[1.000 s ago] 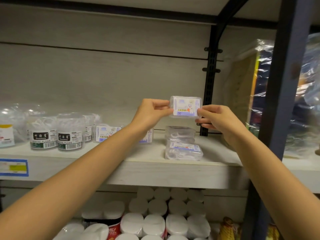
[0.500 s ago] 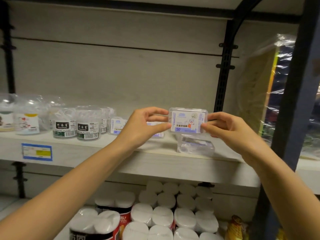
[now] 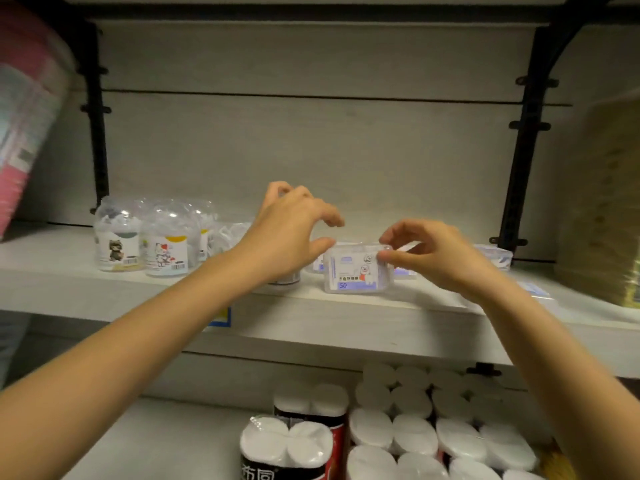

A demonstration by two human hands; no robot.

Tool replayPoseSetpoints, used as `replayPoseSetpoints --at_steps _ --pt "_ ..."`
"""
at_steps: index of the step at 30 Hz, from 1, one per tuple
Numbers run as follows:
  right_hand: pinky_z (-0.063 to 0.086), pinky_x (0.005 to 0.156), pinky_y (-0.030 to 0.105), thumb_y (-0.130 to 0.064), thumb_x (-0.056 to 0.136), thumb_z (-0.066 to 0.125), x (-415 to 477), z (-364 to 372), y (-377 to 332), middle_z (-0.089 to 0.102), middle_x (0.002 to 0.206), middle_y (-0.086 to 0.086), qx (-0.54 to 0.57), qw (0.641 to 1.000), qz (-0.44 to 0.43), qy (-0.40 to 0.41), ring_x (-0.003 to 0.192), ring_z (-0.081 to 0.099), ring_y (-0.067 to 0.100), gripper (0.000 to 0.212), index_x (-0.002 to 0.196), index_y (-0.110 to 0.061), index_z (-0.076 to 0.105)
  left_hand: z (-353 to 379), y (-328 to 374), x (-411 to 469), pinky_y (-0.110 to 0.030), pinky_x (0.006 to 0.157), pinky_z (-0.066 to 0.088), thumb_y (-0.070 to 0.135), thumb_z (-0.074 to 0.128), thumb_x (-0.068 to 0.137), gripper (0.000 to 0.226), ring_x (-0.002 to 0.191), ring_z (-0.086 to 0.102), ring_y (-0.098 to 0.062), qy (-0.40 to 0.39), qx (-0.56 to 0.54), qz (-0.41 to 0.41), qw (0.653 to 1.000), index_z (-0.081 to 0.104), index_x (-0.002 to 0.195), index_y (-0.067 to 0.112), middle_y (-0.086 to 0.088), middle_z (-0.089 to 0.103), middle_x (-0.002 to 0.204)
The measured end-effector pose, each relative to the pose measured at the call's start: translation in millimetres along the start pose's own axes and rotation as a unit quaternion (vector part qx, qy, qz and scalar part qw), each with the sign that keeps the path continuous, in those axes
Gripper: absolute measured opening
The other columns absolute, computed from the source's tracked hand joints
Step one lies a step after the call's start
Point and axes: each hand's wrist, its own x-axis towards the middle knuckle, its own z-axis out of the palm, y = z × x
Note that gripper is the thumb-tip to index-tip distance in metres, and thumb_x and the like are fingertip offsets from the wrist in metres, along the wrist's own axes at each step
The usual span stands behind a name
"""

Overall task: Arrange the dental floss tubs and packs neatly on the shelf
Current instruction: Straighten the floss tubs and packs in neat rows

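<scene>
A clear rectangular floss pack (image 3: 356, 273) with a white and purple label stands upright on its long edge near the front of the white shelf (image 3: 346, 327). My right hand (image 3: 436, 254) pinches its upper right corner between thumb and forefinger. My left hand (image 3: 287, 233) hovers just left of the pack with fingers spread, its thumb tip close to the pack's upper left corner. Clear round floss tubs (image 3: 166, 245) with cartoon labels stand in a group at the shelf's left. More flat packs (image 3: 497, 256) lie to the right, behind my right hand.
Black shelf uprights (image 3: 523, 161) stand at left and right. A pink wrapped bundle (image 3: 27, 109) leans in at the upper left, and a yellowish wrapped bundle (image 3: 602, 202) fills the right end. Packs of toilet rolls (image 3: 412, 434) sit on the lower shelf.
The pack has come down from mid-air onto the shelf, standing on its edge. My left hand has let go and opened; the right still pinches it. The view has shifted left.
</scene>
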Motion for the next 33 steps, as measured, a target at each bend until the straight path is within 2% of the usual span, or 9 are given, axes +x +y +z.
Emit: replayPoseSetpoints --at_steps 8,11,15,17,22,24,27,31,33 --pt "0.054 0.071 0.023 -0.033 0.075 0.073 0.5 13.9 1.7 0.066 0.099 -0.011 -0.085 0.996 -0.006 0.015 0.083 0.064 0.005 0.027 0.1 -0.027 0.064 16.5 -10.2 -1.4 -0.028 0.097 0.008 0.033 0.055 0.088 0.026 0.11 0.049 -0.014 -0.026 0.075 0.071 0.994 0.066 0.11 0.024 0.005 0.069 0.103" --pt "0.048 0.067 0.017 -0.032 0.075 0.073 10.8 22.0 3.4 0.067 0.095 -0.011 -0.117 0.993 -0.02 0.027 0.083 0.063 0.006 0.027 0.1 -0.025 0.066 21.1 -12.8 2.7 -0.032 0.088 0.016 0.024 0.073 0.07 0.009 0.087 0.06 -0.02 -0.013 0.146 0.094 0.985 0.073 0.078 0.019 0.003 0.071 0.071" --pt "0.043 0.071 0.024 -0.034 0.077 0.071 21.5 29.6 3.0 0.067 0.101 -0.008 -0.171 0.984 -0.03 0.044 0.087 0.057 0.009 0.029 0.104 -0.024 0.066 29.5 -17.6 9.4 -0.032 0.074 0.023 0.011 0.083 0.032 0.027 0.054 0.058 -0.02 -0.039 0.219 0.079 0.972 0.059 0.042 0.017 0.005 0.056 0.039" --pt "0.043 0.072 0.025 -0.035 0.077 0.071 23.6 31.2 2.6 0.068 0.103 -0.007 -0.184 0.981 -0.032 0.05 0.086 0.054 0.008 0.03 0.105 -0.024 0.066 29.3 -11.7 11.4 -0.033 0.075 0.023 0.009 0.082 0.03 0.029 0.054 0.058 -0.021 -0.035 0.221 0.081 0.971 0.057 0.041 0.017 0.004 0.056 0.041" --pt "0.043 0.08 0.029 -0.039 0.08 0.066 21.4 29.4 0.7 0.064 0.112 -0.005 -0.201 0.978 -0.033 0.042 0.098 0.056 0.013 0.032 0.109 -0.026 0.065 31.1 -9.9 14.6 -0.032 0.085 0.016 0.013 0.069 0.067 0.007 0.086 0.059 -0.023 -0.041 0.232 0.071 0.969 0.069 0.072 0.018 0.001 0.069 0.076" --pt "0.043 0.082 0.026 -0.039 0.082 0.064 13.5 18.5 0.2 0.064 0.111 -0.006 -0.178 0.982 -0.033 0.059 0.101 0.058 0.012 0.029 0.108 -0.026 0.065 30.0 -8.5 14.3 -0.032 0.08 0.022 0.015 0.079 0.054 0.012 0.07 0.062 -0.026 0.024 0.203 0.067 0.977 0.07 0.061 0.016 0.0 0.068 0.064" --pt "0.047 0.078 0.021 -0.031 0.085 0.062 -3.6 -15.4 1.8 0.07 0.095 -0.008 -0.126 0.985 -0.028 0.11 0.089 0.063 0.006 0.017 0.098 -0.023 0.07 28.7 4.1 20.0 -0.03 0.083 0.024 0.019 0.068 0.075 0.007 0.081 0.063 -0.028 0.073 0.038 0.043 0.996 0.073 0.078 0.016 0.0 0.072 0.079" --pt "0.045 0.063 0.009 -0.03 0.085 0.062 -21.4 -69.3 18.8 0.071 0.082 -0.007 -0.053 0.987 0.019 0.147 0.078 0.064 0.004 0.014 0.09 -0.021 0.071 26.6 42.8 33.8 -0.024 0.079 0.041 0.02 0.057 0.087 0.017 0.08 0.061 -0.015 0.02 -0.189 -0.045 0.981 0.074 0.09 0.018 0.003 0.072 0.089" --pt "0.049 0.068 0.017 -0.03 0.084 0.063 -24.3 -88.1 38.7 0.072 0.082 -0.003 -0.012 0.986 0.056 0.156 0.08 0.066 0.008 0.016 0.091 -0.018 0.072 31.7 59.4 43.3 -0.02 0.072 0.043 0.015 0.057 0.087 0.017 0.073 0.058 -0.012 -0.005 -0.272 -0.077 0.959 0.074 0.091 0.015 0.001 0.072 0.086"
